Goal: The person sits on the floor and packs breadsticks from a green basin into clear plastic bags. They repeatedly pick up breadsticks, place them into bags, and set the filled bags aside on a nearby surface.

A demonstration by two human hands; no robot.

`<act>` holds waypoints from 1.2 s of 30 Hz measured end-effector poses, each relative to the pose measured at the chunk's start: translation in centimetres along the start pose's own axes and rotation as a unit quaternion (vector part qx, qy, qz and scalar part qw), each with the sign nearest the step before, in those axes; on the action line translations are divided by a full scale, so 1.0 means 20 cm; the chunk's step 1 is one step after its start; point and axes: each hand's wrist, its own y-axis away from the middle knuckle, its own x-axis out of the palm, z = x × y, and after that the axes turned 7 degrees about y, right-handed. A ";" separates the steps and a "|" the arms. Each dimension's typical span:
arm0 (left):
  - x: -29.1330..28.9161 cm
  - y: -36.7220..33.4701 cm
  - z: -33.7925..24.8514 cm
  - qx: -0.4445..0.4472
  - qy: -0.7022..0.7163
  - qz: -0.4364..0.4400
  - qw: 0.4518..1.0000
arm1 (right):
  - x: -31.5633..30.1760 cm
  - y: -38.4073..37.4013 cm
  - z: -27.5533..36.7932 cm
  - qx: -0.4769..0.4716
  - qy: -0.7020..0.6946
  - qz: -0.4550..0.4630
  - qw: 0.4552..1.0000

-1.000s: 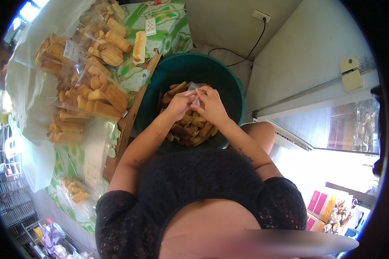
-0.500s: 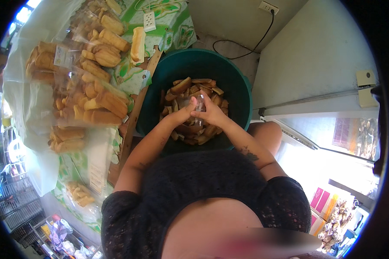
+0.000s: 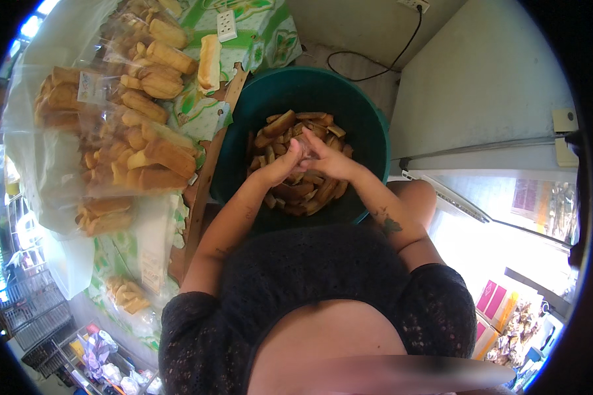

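Observation:
Above the dark green tub [image 3: 367, 128], my left hand [image 3: 284, 166] and my right hand [image 3: 331, 163] meet, closed on crumpled clear plastic [image 3: 304, 151] between them. Most of the plastic is hidden by my palms and fingers. My right thumb and index finger point up and away from me. Below my hands, many pieces of brown bread [image 3: 296, 192] lie loose at the bottom of the tub.
At the left, a table with a green and white cloth [image 3: 194, 115] carries clear bags of bread [image 3: 158, 155], one bread piece [image 3: 209, 62] and a white power strip [image 3: 226, 26]. A pale appliance door [image 3: 487, 99] stands open at the right. A black cord [image 3: 362, 79] runs behind the tub.
My hands have pressed closer together, and the clear plastic that hung below them is now mostly hidden within them. The view has shifted slightly.

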 end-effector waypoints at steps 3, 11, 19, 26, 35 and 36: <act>-0.05 -0.02 0.02 -0.003 -0.084 -0.051 0.995 | -0.03 0.01 -0.02 0.009 -0.028 0.008 1.000; -0.16 0.02 -0.04 0.112 -0.299 -0.377 0.869 | -0.34 0.08 0.02 0.160 0.164 -0.348 0.909; -0.15 0.01 -0.07 0.174 -0.597 -0.169 0.764 | -0.35 0.07 -0.02 0.099 0.323 -0.338 0.878; 0.04 -0.08 -0.07 0.208 -0.560 -0.109 0.794 | -0.15 -0.10 -0.07 -0.148 0.543 0.028 0.826; 0.13 -0.02 -0.15 0.170 0.014 0.125 0.977 | -0.12 -0.32 -0.44 0.009 0.564 0.008 0.825; 0.02 0.01 -0.15 0.171 -0.020 0.055 0.984 | -0.12 -0.30 -0.42 -0.010 0.522 0.006 0.853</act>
